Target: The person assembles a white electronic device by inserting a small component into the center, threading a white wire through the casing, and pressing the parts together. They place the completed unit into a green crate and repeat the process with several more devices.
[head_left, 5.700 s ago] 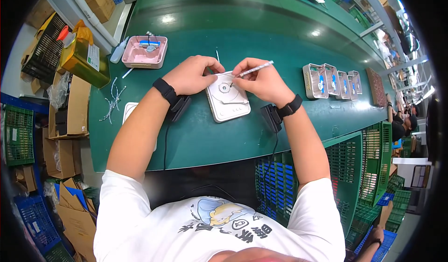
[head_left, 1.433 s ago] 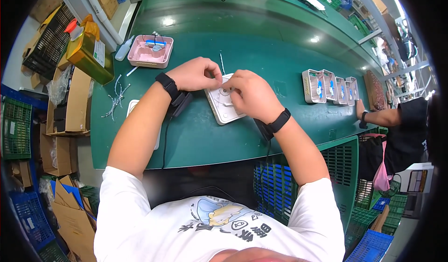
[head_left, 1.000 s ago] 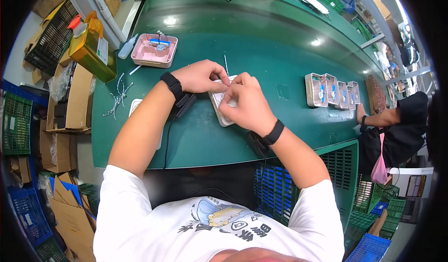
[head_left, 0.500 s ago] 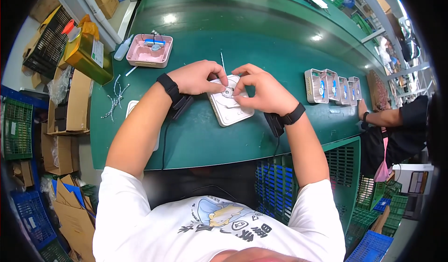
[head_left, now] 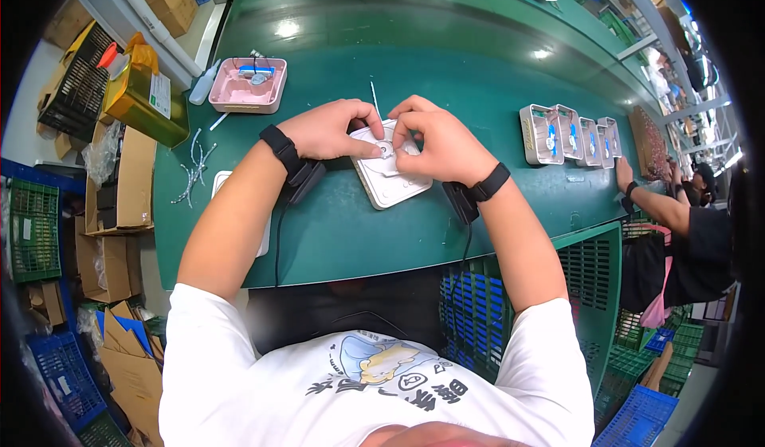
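Observation:
A white, square housing with rounded corners [head_left: 390,190] lies slightly turned on the green table in front of me. At its middle sits a small round whitish part [head_left: 386,150]. My left hand [head_left: 331,132] bends over the housing's left side, thumb and forefinger at the round part's edge. From the right, my right hand [head_left: 450,146] presses thumb and forefinger together at the same part; what lies between these fingertips is too small to make out. Each wrist wears a black strap with a dark module. A thin white stick or tube [head_left: 374,96] lies just beyond the housing.
Far left stand a pink open case [head_left: 280,100] with wired parts and a pale bottle [head_left: 204,84]. White twisted wires [head_left: 191,172] and a white panel [head_left: 263,240] lie left. Several open cases [head_left: 542,152] line the right, near another person's arm [head_left: 657,208]. A yellow-green can [head_left: 147,100] stands left.
My right fingers have drawn closer together and sit slightly lower on the round part. My left thumb has shifted onto it. The whole view has moved a little; the person at right has moved.

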`<action>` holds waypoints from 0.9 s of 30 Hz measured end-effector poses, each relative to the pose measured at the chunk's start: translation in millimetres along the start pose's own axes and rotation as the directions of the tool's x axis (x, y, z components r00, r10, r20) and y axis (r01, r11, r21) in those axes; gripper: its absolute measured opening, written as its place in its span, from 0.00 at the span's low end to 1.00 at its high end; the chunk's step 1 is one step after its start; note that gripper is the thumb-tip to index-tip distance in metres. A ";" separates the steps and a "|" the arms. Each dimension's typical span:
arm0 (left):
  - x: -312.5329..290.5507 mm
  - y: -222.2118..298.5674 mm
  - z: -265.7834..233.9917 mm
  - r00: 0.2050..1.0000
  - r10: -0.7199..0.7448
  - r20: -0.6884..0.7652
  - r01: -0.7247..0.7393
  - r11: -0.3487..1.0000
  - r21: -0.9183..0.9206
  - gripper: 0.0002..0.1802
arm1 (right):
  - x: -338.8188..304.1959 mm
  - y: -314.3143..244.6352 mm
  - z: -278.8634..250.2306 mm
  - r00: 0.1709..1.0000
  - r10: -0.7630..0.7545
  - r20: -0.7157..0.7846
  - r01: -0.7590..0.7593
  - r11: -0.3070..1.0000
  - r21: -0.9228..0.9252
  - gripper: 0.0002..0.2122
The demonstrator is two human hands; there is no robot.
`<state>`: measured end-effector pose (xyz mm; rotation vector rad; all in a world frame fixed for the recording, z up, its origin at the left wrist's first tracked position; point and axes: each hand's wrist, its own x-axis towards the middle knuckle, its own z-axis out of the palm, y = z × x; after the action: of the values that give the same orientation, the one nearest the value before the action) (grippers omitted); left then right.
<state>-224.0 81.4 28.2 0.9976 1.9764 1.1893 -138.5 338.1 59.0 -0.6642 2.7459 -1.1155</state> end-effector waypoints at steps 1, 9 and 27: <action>1.3 -0.9 1.0 1.000 0.002 -0.012 -0.002 1.000 -0.010 0.21 | -0.2 1.3 0.1 1.000 -0.001 -0.001 0.001 1.000 0.000 0.08; 9.9 -2.1 11.9 0.994 -0.053 -0.094 0.062 0.994 0.091 0.29 | -2.2 11.7 4.0 1.000 -0.011 0.027 0.007 0.992 0.124 0.08; 18.2 -12.9 26.4 0.975 -0.168 -0.146 0.157 0.984 -0.081 0.27 | -0.4 16.4 3.3 0.996 0.085 0.037 -0.090 0.977 0.194 0.09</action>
<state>-216.1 104.3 3.6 0.7137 2.0754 1.2643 -143.1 346.6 45.4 -0.5238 2.5691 -1.3226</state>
